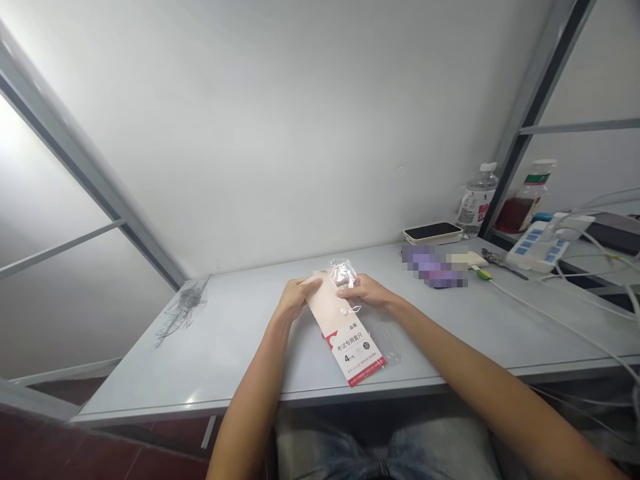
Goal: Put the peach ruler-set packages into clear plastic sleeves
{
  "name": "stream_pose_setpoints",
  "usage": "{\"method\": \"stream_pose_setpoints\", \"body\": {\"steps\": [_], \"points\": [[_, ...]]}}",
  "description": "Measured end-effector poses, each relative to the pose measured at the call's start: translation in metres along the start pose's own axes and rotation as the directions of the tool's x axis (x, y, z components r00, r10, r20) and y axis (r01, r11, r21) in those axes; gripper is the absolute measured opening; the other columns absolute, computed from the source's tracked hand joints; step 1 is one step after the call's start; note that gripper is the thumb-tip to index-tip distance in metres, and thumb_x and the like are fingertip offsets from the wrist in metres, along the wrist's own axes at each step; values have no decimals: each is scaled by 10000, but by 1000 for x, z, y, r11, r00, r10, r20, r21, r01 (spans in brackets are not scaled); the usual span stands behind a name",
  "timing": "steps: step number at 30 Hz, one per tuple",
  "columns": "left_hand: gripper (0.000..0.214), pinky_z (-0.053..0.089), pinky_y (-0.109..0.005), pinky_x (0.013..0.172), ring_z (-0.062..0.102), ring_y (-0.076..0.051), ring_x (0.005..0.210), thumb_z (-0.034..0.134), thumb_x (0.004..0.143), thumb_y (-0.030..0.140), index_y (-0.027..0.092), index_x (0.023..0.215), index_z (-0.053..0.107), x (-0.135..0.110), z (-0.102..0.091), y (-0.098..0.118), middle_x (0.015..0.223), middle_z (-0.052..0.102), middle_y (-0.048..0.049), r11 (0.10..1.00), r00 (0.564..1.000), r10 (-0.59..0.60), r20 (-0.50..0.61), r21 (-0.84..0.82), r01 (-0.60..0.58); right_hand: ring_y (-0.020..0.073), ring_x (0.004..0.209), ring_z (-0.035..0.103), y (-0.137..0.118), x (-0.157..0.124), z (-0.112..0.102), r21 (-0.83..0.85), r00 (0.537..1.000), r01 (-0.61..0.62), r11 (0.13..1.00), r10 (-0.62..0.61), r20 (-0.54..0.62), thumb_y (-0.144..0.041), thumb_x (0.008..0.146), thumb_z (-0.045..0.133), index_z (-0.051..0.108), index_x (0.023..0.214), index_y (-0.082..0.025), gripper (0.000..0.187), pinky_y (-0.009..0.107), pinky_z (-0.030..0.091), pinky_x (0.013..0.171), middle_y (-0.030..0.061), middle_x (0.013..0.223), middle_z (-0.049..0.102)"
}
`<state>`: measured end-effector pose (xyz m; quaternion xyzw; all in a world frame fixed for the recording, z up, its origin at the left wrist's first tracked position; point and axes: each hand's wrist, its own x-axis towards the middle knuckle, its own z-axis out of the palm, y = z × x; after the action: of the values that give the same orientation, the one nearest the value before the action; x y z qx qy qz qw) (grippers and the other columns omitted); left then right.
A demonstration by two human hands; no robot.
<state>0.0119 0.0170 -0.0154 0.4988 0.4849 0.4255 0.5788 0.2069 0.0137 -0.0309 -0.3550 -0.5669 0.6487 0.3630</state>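
A long white and red ruler-set card (pixel 345 333), printed with Chinese text and a "4", is held slanted over the front of the desk. My left hand (pixel 294 298) pinches its upper left edge, thumb on the front face. A clear plastic sleeve (pixel 387 337) shows along the card's right side and sticks up crumpled at the top. My right hand (pixel 370 291) is closed on this sleeve near the card's upper right edge, its fingers partly behind the shiny film. Whether any rulers are inside cannot be seen.
Crumpled clear plastic (pixel 185 307) lies at the desk's left end. On the right are a phone (pixel 433 233), a blurred purple item (pixel 433 267), a water bottle (pixel 477 203), a jar of dark red contents (pixel 523 207), a power strip (pixel 543 243) and white cables (pixel 555 320).
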Motion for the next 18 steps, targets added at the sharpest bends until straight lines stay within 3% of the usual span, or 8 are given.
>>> {"method": "stream_pose_setpoints", "body": {"steps": [6,11,15,18], "points": [[280,417,-268,522,568,-158,539,759,500,322,102,636,651,-1,5,-2,625,651,-70,999,999,-41,-23,11,41,126,548,549,4,0,3,-2,1000,-4,1000,4,13,-344,624,696,613,770,-140,264,236,416,480,38,667,623],[290,420,-259,485,556,-147,503,770,483,319,131,610,590,2,13,-11,584,629,-35,1000,991,-4,-134,2,4,105,508,520,10,3,10,3,1000,15,1000,-15,-6,-389,604,703,616,754,-122,319,219,378,446,21,628,603],[335,435,-250,498,572,-149,551,730,547,394,142,703,576,5,20,-18,663,644,-50,999,977,50,-206,0,-51,133,545,552,12,4,16,21,998,42,999,-41,-56,-380,577,725,620,736,-125,318,242,413,478,30,639,621],[408,458,-265,543,600,-169,619,629,640,502,129,801,593,5,24,-19,756,661,-92,997,985,75,-155,-9,-77,156,558,575,12,6,16,46,987,73,996,-66,-144,-398,595,713,612,713,-132,308,252,430,476,44,634,634]]}}
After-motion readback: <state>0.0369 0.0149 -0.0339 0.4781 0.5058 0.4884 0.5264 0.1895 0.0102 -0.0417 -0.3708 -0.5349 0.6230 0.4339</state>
